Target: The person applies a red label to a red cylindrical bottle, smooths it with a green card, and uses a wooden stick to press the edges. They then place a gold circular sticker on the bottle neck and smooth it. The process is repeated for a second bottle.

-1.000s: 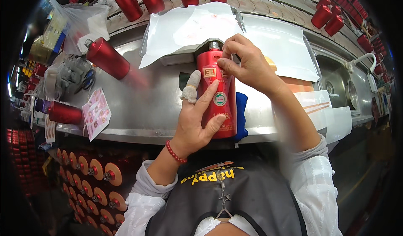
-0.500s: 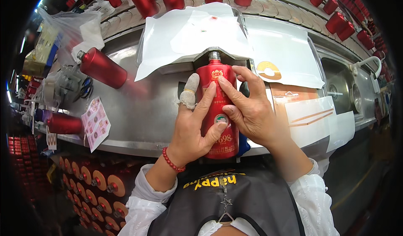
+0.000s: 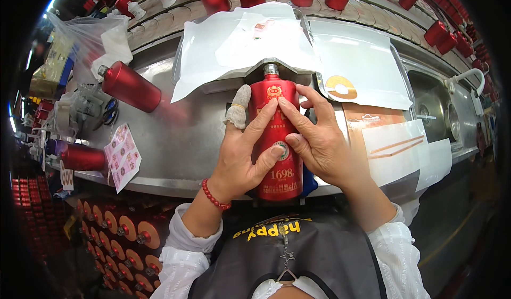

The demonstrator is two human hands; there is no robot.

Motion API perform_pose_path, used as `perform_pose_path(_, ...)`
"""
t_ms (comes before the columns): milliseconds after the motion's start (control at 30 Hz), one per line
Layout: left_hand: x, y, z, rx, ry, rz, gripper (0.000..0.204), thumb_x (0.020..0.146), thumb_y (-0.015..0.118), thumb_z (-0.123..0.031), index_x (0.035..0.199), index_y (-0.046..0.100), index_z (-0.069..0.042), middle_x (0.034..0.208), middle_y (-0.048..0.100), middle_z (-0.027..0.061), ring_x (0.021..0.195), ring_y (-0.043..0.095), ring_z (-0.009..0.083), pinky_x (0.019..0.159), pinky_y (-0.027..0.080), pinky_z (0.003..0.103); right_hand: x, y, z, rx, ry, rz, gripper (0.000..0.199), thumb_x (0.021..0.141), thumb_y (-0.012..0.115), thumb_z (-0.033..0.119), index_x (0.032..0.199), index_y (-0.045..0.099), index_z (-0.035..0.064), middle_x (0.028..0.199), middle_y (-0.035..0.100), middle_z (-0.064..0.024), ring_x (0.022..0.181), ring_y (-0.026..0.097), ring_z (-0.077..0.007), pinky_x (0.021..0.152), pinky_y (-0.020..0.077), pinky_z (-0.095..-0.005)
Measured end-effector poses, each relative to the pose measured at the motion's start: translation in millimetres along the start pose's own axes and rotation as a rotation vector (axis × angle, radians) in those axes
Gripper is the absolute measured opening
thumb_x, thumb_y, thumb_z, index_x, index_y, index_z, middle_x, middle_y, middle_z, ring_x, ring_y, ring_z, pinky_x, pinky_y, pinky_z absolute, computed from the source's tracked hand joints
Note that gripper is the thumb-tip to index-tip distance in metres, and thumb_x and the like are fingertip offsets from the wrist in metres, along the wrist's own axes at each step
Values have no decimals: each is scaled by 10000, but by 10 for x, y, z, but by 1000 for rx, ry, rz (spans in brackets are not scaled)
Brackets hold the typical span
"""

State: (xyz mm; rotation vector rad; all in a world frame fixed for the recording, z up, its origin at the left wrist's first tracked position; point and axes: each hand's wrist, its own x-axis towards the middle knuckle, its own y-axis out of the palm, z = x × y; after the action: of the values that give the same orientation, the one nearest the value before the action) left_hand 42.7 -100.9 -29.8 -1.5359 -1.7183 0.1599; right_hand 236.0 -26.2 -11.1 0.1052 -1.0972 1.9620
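A red flat-shouldered bottle [image 3: 278,134] with gold print and a bare neck lies on the steel bench, its neck end in the notch of a metal bracket [image 3: 250,74]. My left hand [image 3: 242,150] rests on its left side, index fingertip and thumb against the front. One of its fingers wears a cloth finger cover. On the other side my right hand [image 3: 319,139] touches the bottle with index fingertip and thumb, the remaining fingers along the right edge. Both hands have their fingers stretched and spread. The index tips nearly meet below the gold emblem; a round sticker shows by the left thumb.
Left lie another red bottle [image 3: 131,86], scissors [image 3: 110,111] and a pink sticker sheet [image 3: 122,156]. White sheets [image 3: 261,38] cover the tray ahead; a conveyor [image 3: 362,14] carries red bottles behind. A sink [image 3: 431,110] stands right, beside paper with brown strips [image 3: 394,147].
Both index fingertips have shifted slightly, with the left thumb a little higher on the bottle. The conveyor bottles have moved right. More pink pieces show on the white sheet.
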Motion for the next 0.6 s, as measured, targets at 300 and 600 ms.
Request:
perform_pose_path(300, 109, -41, 29, 5, 30, 4, 656, 940, 650, -382, 1471, 458, -49, 1513, 313, 328, 1357, 389, 445, 1131, 307, 453, -22, 9, -46, 68, 36, -8, 512, 930, 655, 190, 1400, 522, 36, 1407, 410, -249, 1134, 519, -372, 993, 448, -434)
perform_pose_path(600, 328, 209, 261, -677, -410, -203, 669, 968, 648, -349, 1424, 374, 57, 1405, 453, 225, 1270, 479, 243, 1056, 411, 355, 314, 204, -363, 268, 294, -61, 606, 1006, 541, 457, 1378, 510, -20, 1319, 535, -185, 1233, 521, -262, 1056, 393, -345)
